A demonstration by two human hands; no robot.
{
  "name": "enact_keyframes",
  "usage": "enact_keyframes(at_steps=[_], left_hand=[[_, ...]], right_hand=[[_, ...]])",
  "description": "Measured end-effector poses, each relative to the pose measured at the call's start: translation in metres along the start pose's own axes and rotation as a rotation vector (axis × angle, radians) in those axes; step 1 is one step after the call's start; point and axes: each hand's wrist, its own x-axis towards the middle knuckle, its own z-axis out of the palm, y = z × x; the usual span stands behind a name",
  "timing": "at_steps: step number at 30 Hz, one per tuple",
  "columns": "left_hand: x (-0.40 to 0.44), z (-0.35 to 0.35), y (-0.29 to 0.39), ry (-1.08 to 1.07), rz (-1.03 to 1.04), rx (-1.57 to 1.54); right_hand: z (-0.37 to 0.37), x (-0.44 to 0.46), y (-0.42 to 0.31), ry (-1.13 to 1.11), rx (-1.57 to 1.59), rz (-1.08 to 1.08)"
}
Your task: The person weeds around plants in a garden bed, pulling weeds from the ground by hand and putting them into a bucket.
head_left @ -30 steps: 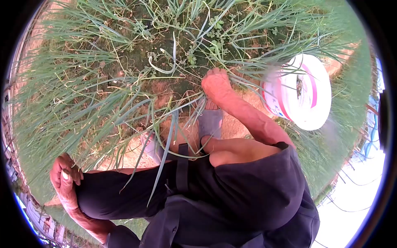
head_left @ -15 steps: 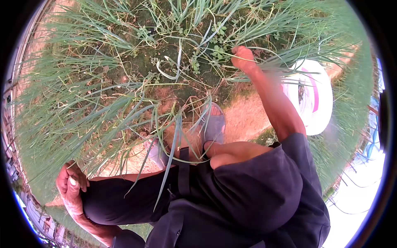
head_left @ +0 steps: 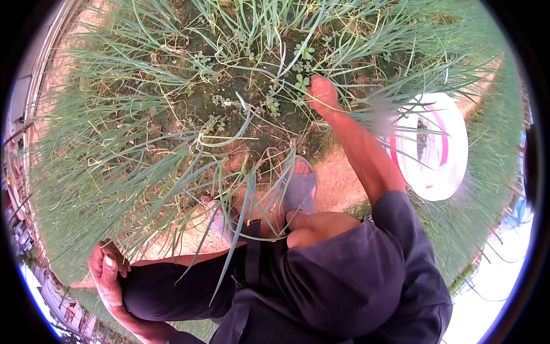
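Note:
My right hand (head_left: pixel 322 95) is closed low among the green onion plants (head_left: pixel 275 26), right beside a small round-leaved weed (head_left: pixel 302 81). Its fingertips face away from me, so anything they grip is hidden. By my knee (head_left: pixel 134 286), my left hand (head_left: pixel 110 265) has curled fingers with the thumb against them. Thin onion leaves pass close to it, and I cannot make out what it holds, if anything. A bent, pale-tipped onion leaf (head_left: pixel 245 117) lies over the dark soil between the hands.
A white bucket with pink bands (head_left: pixel 455 146) stands to the right of my right forearm. Below the plants is a bare dirt path (head_left: pixel 338 172) with my grey sandal (head_left: pixel 299 192) on it. Long onion leaves (head_left: pixel 235 229) hang over my feet and legs.
My right hand has moved left, closer to the round-leaved weed. The pale-tipped leaf lies differently. My left hand stays by the knee, and the whole view has shifted slightly.

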Motion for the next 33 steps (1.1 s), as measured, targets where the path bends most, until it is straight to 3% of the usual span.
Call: enact_keyframes(at_steps=[7,11,12,15,19,23,24,25,30,32,33], left_hand=[[0.003,0.001,-0.001,0.018,-0.017,-0.003],[0.003,-0.003,-0.005,0.004,-0.022,-0.024],[0.004,-0.003,-0.005,0.006,-0.033,-0.024],[0.006,-0.001,-0.003,0.008,-0.053,-0.017],[0.011,0.002,0.005,-0.015,-0.053,0.026],[0.009,0.004,0.006,0.023,-0.088,0.027],[0.009,0.003,0.005,0.023,-0.089,0.028],[0.009,0.0,0.003,0.025,-0.09,0.03],[0.012,0.003,0.006,0.026,-0.1,0.064],[0.014,0.003,0.005,0.027,-0.101,0.09],[0.014,0.003,0.006,0.022,-0.104,0.095]], right_hand=[[-0.006,-0.003,0.004,-0.023,0.081,-0.061],[0.012,-0.001,0.024,0.106,0.252,0.06],[0.012,-0.008,0.026,0.214,0.3,-0.038],[0.016,-0.009,0.017,0.249,0.371,-0.053],[0.04,0.007,0.014,0.083,0.566,0.006],[0.04,0.008,-0.003,0.267,0.561,0.058],[0.044,0.009,-0.005,0.334,0.647,-0.028],[0.049,0.009,-0.008,0.324,0.556,0.042],[0.046,0.011,-0.015,0.506,0.499,-0.004],[0.06,0.031,-0.017,0.603,0.669,0.05],[0.057,0.026,-0.014,0.587,0.557,0.038]])
